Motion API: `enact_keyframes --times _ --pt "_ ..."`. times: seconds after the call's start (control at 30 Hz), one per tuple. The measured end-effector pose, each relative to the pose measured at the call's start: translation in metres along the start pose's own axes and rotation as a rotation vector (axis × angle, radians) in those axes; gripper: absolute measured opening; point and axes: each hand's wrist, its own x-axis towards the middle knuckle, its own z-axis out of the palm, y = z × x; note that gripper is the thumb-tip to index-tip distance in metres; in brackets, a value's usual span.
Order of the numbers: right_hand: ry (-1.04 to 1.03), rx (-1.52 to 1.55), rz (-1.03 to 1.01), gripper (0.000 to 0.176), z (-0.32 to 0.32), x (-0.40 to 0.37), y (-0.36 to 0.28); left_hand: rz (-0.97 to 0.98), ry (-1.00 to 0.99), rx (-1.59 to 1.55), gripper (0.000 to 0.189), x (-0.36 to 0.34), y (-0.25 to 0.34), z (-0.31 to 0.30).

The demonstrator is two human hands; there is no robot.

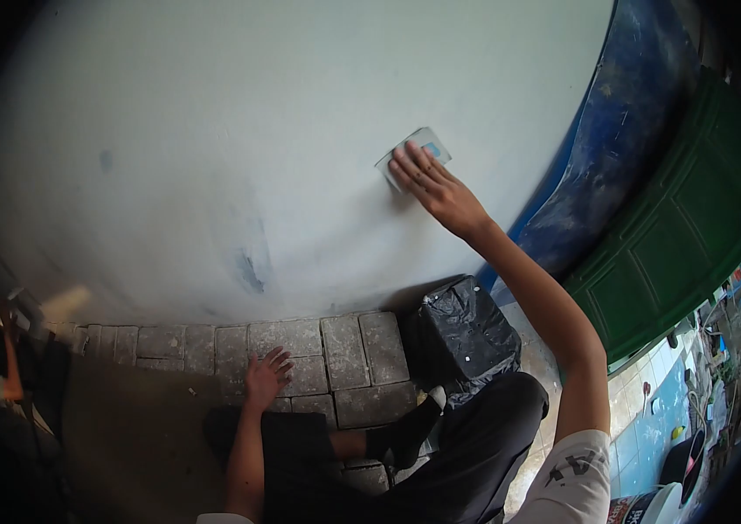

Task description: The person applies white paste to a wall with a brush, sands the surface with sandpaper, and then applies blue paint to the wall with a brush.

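My right hand (pixel 443 192) is stretched up to the white wall (pixel 301 105), pressing a pale grey sheet (pixel 428 142) flat against it. The sheet has a blue print and looks like the back of folded sandpaper. My fingers lie over its lower left part, and its wall side is hidden. Down at the left, my left hand (pixel 267 379) holds nothing, with its fingers spread above the grey paving blocks (pixel 296 336). Dark smudges (pixel 250 269) mark the lower wall.
A black plastic-wrapped bundle (pixel 468 332) stands by the wall's foot, close to my bent knee. To the right are a blue scuffed panel (pixel 628 96) and a green panelled door (pixel 676 227). A white bucket (pixel 650 505) and clutter lie at the lower right.
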Motion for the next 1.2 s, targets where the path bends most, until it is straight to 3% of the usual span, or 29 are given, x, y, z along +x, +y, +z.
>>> enact_keyframes --times 0.07,0.2,0.37,0.5,0.6,0.63,0.73,0.83,0.87,0.97,1.0,1.2 --pt "-0.072 0.034 -0.179 0.066 -0.001 -0.002 0.005 -0.014 -0.018 0.000 0.075 0.002 0.001 0.001" --pt "0.031 -0.020 -0.041 0.062 0.000 -0.003 0.008 -0.018 0.008 -0.009 0.075 0.001 0.001 -0.003" --pt "-0.040 0.090 -0.126 0.062 -0.003 -0.003 -0.002 -0.040 -0.006 0.009 0.076 0.002 0.001 -0.002" --pt "0.067 0.008 0.045 0.065 -0.003 0.012 0.007 -0.021 -0.005 0.011 0.077 0.001 0.000 -0.002" --pt "-0.045 0.098 -0.326 0.065 0.015 0.004 -0.019 -0.029 0.001 -0.009 0.078 0.001 0.001 -0.001" --pt "-0.015 0.049 -0.365 0.065 0.023 0.003 -0.022 -0.031 -0.004 -0.004 0.078 0.004 0.001 -0.001" --pt "0.042 0.086 -0.039 0.065 0.004 0.017 -0.011 -0.032 -0.003 0.003 0.079 -0.001 0.001 0.001" --pt "0.006 0.103 -0.117 0.064 0.019 0.016 -0.031 -0.022 0.022 0.020 0.079 -0.002 0.003 0.001" --pt "-0.035 0.201 -0.232 0.064 0.018 0.016 -0.032 -0.030 0.009 0.011 0.080 0.000 0.003 0.002" --pt "-0.019 0.154 -0.261 0.065 0.010 0.021 -0.016 -0.038 -0.015 0.012 0.080 0.004 0.003 0.001" --pt "0.013 0.218 -0.130 0.061 0.008 0.023 -0.013 -0.034 -0.019 0.021 0.080 0.002 0.002 -0.001" --pt "-0.025 0.193 -0.208 0.062 0.016 0.023 -0.031 -0.042 0.006 0.007 0.080 0.002 0.002 0.002"
